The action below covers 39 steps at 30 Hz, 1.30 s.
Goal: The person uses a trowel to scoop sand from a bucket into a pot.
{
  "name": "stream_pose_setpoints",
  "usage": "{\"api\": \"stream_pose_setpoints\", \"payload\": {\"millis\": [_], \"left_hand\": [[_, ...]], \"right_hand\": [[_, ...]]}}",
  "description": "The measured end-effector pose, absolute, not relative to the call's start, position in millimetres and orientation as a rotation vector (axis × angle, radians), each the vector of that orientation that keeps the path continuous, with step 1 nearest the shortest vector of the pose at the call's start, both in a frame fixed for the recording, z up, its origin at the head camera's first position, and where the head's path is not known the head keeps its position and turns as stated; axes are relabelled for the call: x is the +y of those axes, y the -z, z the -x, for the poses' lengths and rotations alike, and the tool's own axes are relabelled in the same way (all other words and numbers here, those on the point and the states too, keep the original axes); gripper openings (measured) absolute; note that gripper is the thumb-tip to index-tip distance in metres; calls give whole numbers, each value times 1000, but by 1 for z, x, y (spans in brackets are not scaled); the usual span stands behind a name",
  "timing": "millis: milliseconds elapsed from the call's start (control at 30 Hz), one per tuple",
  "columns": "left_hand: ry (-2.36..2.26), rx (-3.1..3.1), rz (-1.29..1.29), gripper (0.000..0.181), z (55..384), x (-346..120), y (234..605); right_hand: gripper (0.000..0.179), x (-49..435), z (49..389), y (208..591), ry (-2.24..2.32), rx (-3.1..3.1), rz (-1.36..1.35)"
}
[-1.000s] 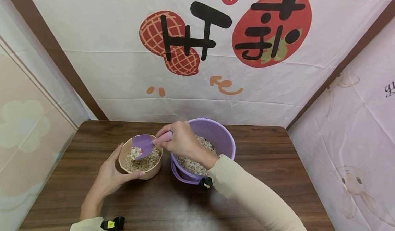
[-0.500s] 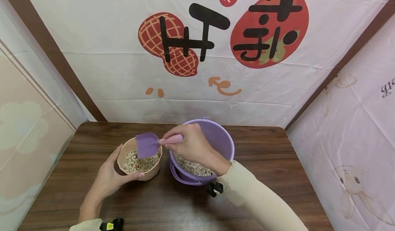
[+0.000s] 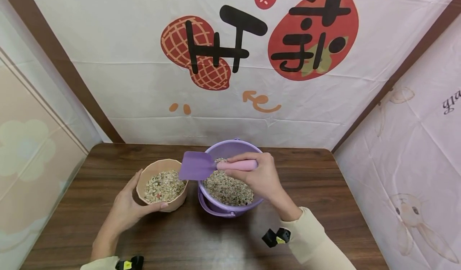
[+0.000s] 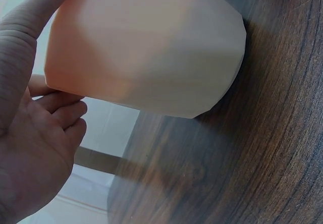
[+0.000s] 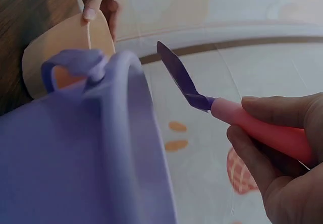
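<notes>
My left hand grips a peach faceted bowl, thumb on the near side and fingers round the left. A heap of mixed oat-like flakes fills much of it. In my right hand is a small shovel, held by its pink handle. Its purple blade points left, over the gap between the bowl and a purple bucket, and no flakes show on it. The right wrist view has the blade edge-on above the bucket rim. More flakes lie inside the bucket.
Everything stands on a dark wood table. The bucket's handle hangs down at its front left. Behind the table rises a printed white cloth, with further cloth panels at both sides.
The right hand has carried the shovel from over the bowl rightward to the bucket. The flakes on its blade have dropped into the bowl. The left hand stays on the bowl.
</notes>
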<state>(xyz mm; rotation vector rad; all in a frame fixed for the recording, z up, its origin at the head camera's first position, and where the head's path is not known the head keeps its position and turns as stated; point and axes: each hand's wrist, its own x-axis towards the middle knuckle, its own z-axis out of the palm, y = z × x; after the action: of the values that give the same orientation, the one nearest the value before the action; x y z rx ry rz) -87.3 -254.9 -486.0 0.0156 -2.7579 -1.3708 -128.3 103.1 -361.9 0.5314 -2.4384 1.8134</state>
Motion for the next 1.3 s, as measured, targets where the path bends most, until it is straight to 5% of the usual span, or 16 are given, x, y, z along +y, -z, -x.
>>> {"api": "stream_pose_setpoints", "payload": {"millis": [467, 1300], "left_hand": [[1374, -2751, -13, 128, 88, -255, 487], [1312, -2778, -3, 132, 86, -253, 481]], "right_hand": [[36, 175, 110, 405, -2099, -2288, -76], [41, 193, 104, 424, -2194, -2144, -75]]}}
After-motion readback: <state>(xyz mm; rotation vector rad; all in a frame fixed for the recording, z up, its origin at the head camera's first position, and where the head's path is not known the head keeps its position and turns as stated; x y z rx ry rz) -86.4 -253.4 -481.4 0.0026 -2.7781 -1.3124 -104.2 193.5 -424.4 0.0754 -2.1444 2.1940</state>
